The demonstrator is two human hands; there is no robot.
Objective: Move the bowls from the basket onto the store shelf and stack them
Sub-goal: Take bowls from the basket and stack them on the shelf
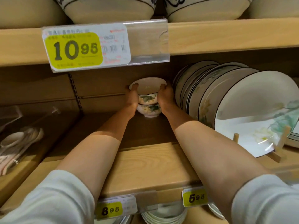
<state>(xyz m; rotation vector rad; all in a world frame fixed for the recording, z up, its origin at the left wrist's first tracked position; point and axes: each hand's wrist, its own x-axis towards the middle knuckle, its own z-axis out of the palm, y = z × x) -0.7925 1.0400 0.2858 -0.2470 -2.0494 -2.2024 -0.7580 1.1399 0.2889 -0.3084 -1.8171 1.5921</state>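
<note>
The top bowl is gripped by curled fingers of the left hand and right hand, so it is set straight on the stack.

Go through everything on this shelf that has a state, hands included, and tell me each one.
Lower white floral ceramic bowl: upright on the wooden shelf.
Upper white floral ceramic bowl: upright, nested in the lower one, held at its rim.
Left hand: grips the upper bowl's rim.
Right hand: grips the opposite rim.
White black-rimmed plates: on edge, leaning in a row.
White spoons: lying piled together.
</note>
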